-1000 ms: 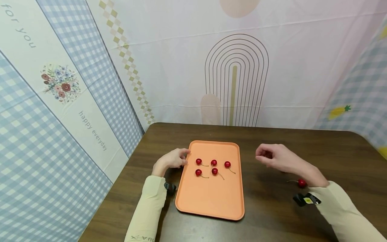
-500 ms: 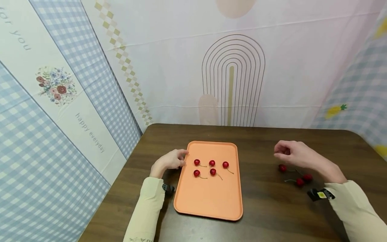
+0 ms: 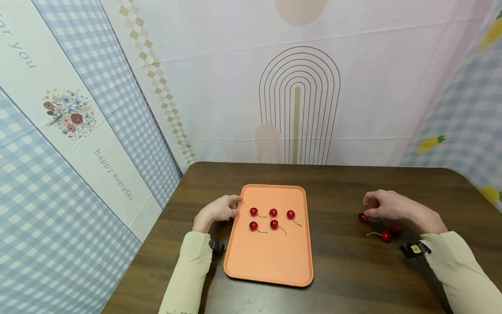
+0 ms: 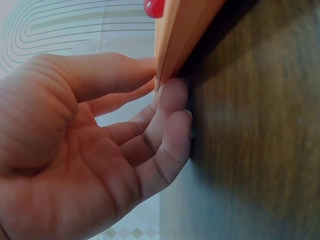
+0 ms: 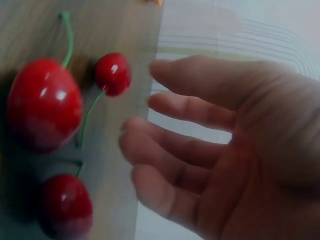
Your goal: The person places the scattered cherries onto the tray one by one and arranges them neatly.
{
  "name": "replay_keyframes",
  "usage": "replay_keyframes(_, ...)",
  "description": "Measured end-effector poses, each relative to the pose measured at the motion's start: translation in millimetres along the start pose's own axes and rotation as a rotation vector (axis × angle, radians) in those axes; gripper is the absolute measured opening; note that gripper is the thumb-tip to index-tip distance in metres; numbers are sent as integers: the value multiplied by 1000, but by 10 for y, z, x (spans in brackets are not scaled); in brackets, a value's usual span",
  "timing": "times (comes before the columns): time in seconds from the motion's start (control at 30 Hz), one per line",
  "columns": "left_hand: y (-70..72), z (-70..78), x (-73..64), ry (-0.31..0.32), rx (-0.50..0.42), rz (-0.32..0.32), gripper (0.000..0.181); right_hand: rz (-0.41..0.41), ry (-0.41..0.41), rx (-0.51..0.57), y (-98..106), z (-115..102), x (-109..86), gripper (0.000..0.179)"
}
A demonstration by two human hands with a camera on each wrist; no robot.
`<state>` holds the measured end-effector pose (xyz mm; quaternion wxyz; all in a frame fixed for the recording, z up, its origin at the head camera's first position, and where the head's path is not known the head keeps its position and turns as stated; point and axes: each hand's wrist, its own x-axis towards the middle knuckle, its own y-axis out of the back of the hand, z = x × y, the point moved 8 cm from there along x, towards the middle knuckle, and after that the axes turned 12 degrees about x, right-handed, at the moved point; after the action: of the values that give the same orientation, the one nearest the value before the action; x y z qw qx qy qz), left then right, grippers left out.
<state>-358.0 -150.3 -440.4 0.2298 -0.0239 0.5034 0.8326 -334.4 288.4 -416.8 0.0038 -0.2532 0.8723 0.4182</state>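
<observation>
On the table lies an orange tray [image 3: 270, 264] bearing several red cherries [image 3: 274, 224] with thin stems, in two loose rows. My left hand [image 3: 217, 210] holds the tray's left edge: in the left wrist view the thumb meets the rim [image 4: 175, 37] and the fingertips curl against the side. Off to the right, my right hand [image 3: 394, 206] hovers low over three loose cherries, its fingers loosely bent with nothing between them. The right wrist view shows a small-looking cherry [image 5: 113, 74] nearest the thumb tip, a large-looking one [image 5: 45, 105] and another [image 5: 67, 206] beside it.
The dark wooden table [image 3: 337, 270] extends around the tray, with a patterned white cloth [image 3: 219, 87] hanging behind its far edge. A blue checked cloth [image 3: 59, 205] hangs at the left. Black wrist cameras [image 3: 415, 250] sit on both wrists.
My right hand has moved right, away from the tray, and come down over the loose cherries, uncovering more of them. The left hand stays at the tray's edge; the head view shifts slightly.
</observation>
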Motion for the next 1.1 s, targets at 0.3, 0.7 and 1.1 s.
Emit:
replay_keyframes(0.3,1,11,-3,-10,3,1,54,-93,-63,40,-119,171,6,18)
replay_keyframes(0.7,4,10,-15,1,21,-4,53,-80,-71,38,-208,205,48,17)
replay_keyframes(1.1,2,31,-3,-10,10,7,54,36,66,-81,-99,-28,76,13)
